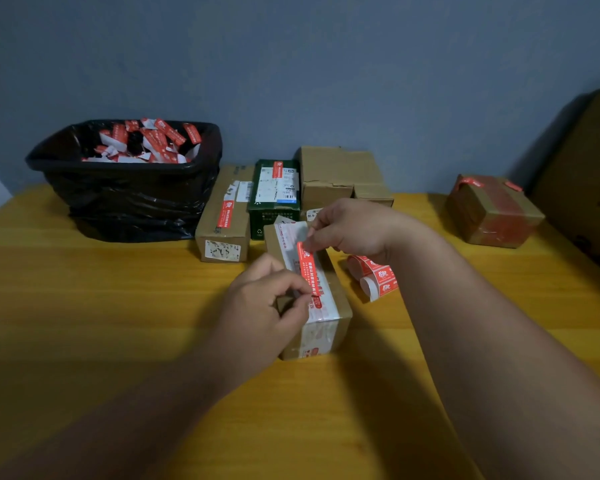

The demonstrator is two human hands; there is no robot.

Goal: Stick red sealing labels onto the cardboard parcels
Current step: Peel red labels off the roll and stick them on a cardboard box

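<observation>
Yellow tabletop (84, 306): left hand (267, 306) and right hand (347, 230) pinch the flimsy, tacky red label (309, 268) by its ends (best hold) over the parcel (336, 299).

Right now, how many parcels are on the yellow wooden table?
6: taped cardboard parcel under both hands; long brown one, green box, two tan boxes behind; red-taped parcel right. Others may hide.

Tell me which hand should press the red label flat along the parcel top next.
Probably the left hand: it pinches the near end of the red label low on the parcel, while the right hand holds the far end taut.
</observation>
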